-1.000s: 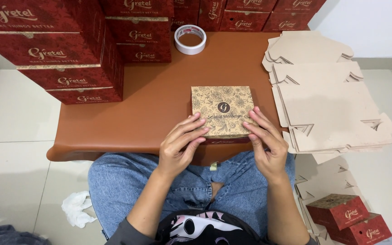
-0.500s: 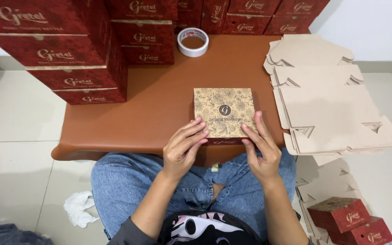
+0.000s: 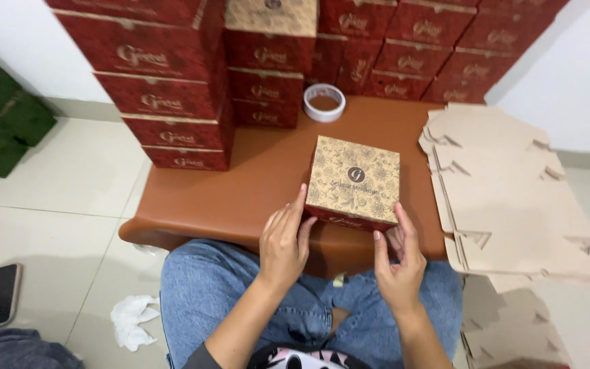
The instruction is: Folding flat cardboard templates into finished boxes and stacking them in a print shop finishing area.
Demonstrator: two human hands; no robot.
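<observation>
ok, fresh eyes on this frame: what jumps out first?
The square box with a tan patterned lid at the front of the brown table, the left hand and right hand touching its near corners. Behind and to the left rises a wall of stacked red boxes, with a tape roll beside it. A pile of flat cardboard blanks lies on the right.

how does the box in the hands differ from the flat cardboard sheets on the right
The box is folded up into a closed square shape; the flat cardboard sheets lie unfolded in a stack. The box shows a printed floral top and red sides; the sheets show plain brown card with cut tabs. The left hand and right hand touch the box; the sheets lie untouched. Both rest on the brown table.
</observation>
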